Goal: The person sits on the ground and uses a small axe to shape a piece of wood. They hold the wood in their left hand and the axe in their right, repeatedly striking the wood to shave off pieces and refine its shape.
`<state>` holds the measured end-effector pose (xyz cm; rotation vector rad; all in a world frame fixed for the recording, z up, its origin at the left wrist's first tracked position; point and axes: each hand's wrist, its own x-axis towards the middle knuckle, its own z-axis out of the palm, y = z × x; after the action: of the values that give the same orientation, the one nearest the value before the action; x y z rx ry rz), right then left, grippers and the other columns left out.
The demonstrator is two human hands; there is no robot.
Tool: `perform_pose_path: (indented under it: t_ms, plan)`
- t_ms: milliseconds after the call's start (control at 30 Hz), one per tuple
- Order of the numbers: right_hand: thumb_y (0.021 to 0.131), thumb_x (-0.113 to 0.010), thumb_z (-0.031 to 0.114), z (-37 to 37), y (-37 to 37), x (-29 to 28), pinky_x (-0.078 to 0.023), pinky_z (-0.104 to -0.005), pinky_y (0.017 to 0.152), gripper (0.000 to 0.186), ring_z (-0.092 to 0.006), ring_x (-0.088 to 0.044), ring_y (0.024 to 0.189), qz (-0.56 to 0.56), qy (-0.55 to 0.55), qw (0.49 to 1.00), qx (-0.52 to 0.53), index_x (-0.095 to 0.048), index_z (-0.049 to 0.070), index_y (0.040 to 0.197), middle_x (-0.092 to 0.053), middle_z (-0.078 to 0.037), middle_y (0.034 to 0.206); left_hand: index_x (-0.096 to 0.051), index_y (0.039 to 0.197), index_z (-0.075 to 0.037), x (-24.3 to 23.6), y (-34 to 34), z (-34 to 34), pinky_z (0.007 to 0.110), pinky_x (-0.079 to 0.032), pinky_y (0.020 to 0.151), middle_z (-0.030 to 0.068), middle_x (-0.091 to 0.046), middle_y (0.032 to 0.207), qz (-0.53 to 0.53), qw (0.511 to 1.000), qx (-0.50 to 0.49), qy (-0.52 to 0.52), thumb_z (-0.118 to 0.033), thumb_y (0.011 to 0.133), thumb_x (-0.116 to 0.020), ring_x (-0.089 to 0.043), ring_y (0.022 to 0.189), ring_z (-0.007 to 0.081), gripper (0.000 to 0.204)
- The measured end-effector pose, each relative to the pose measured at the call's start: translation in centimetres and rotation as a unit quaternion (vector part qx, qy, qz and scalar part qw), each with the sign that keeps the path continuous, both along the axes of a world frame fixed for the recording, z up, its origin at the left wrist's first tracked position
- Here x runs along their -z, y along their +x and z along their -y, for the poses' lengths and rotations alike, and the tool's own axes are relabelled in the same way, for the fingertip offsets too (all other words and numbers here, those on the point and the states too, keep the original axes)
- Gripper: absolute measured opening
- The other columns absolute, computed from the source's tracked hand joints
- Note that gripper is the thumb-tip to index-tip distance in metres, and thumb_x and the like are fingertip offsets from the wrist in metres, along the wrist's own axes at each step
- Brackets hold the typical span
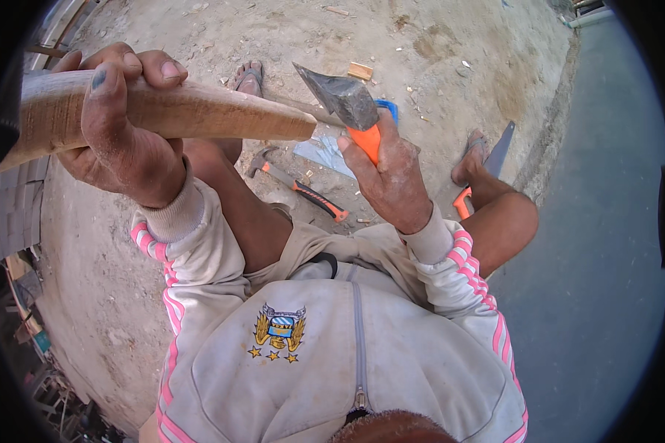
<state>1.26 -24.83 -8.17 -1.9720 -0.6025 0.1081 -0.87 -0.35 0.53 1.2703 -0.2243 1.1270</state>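
Left hand (129, 144): fingers curled around wood (225, 114), held up at upper left. Right hand (393, 177): fingers wrapped round hatchet (353, 105), blade near wood's end. Hammer (307, 193), saw (499, 151) on ground (421, 44).

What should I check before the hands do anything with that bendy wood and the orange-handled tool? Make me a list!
1. Left hand grips the curved wood: ok, fingers wrapped around it.
2. Right hand grips the orange-handled tool: ok, its hand is closed around the handle.
3. Left fingers away from the tool's metal head: ok, they are well back along the wood.
4. Saw away from the right foot: not ok, it lies close beside it.
5. Toes covered: not ok, the feet wear open sandals.
6. Metal head sharp: cannot tell from this picture.
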Motion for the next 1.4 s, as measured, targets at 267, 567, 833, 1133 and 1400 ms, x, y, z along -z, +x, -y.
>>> perform_pose_path:
  t_ms: [267, 567, 833, 1133, 1400]
  plan:
    - [0.095, -0.069, 0.014, -1.5, -1.3, -3.6, -0.053, -0.0422, 0.061, 0.032, -0.0364, -0.069, 0.071, 0.028, 0.082, 0.996, 0.025, -0.051, 0.001, 0.118, -0.064, -0.018, 0.081, -0.043, 0.123, 0.01, 0.2, 0.7, 0.2, 0.038, -0.06, 0.055, 0.0186, -0.063, 0.078, 0.01, 0.992, -0.117, 0.054, -0.007, 0.081, -0.07, -0.067, 0.058, 0.0264, 0.053]
    - [0.095, -0.067, 0.017, -1.4, -0.5, -1.0, -0.05, -0.0453, 0.058, 0.026, -0.0409, -0.064, 0.066, -0.016, -0.004, 1.0, 0.004, -0.052, 0.0, 0.11, -0.061, -0.021, 0.074, -0.044, 0.12, 0.01, 0.3, 1.2, 1.8, 0.036, -0.058, 0.053, 0.0188, -0.062, 0.075, 0.026, 0.993, -0.116, 0.023, -0.005, 0.08, -0.068, -0.065, 0.056, 0.0261, 0.049]
    - [0.095, -0.067, 0.017, -0.8, -0.3, -1.0, -0.05, -0.0452, 0.059, 0.029, -0.0409, -0.067, 0.069, 0.021, -0.048, 0.999, -0.007, -0.05, -0.001, 0.11, -0.061, -0.022, 0.074, -0.045, 0.119, 0.011, -0.7, 1.7, 2.0, 0.035, -0.058, 0.053, 0.0186, -0.063, 0.075, 0.031, 0.994, -0.105, 0.026, -0.005, 0.08, -0.068, -0.064, 0.055, 0.0257, 0.049]
    - [0.096, -0.066, 0.02, -0.3, -1.2, -2.2, -0.05, -0.0466, 0.059, 0.032, -0.0452, -0.065, 0.069, 0.044, 0.073, 0.996, 0.039, -0.05, -0.001, 0.115, -0.062, -0.024, 0.078, -0.045, 0.12, 0.011, 0.6, 2.0, 1.8, 0.035, -0.058, 0.052, 0.018, -0.063, 0.075, 0.016, 0.993, -0.11, 0.042, -0.005, 0.08, -0.07, -0.065, 0.056, 0.0253, 0.049]
    - [0.095, -0.067, 0.018, 0.7, -1.0, 0.1, -0.051, -0.0467, 0.062, 0.032, -0.0432, -0.068, 0.075, -0.026, 0.032, 0.998, 0.041, -0.05, 0.001, 0.117, -0.065, -0.022, 0.081, -0.046, 0.123, 0.005, 0.4, 0.5, 1.9, 0.039, -0.057, 0.057, 0.0167, -0.063, 0.081, -0.016, 0.995, -0.091, 0.023, -0.007, 0.081, -0.07, -0.065, 0.061, 0.0257, 0.05]
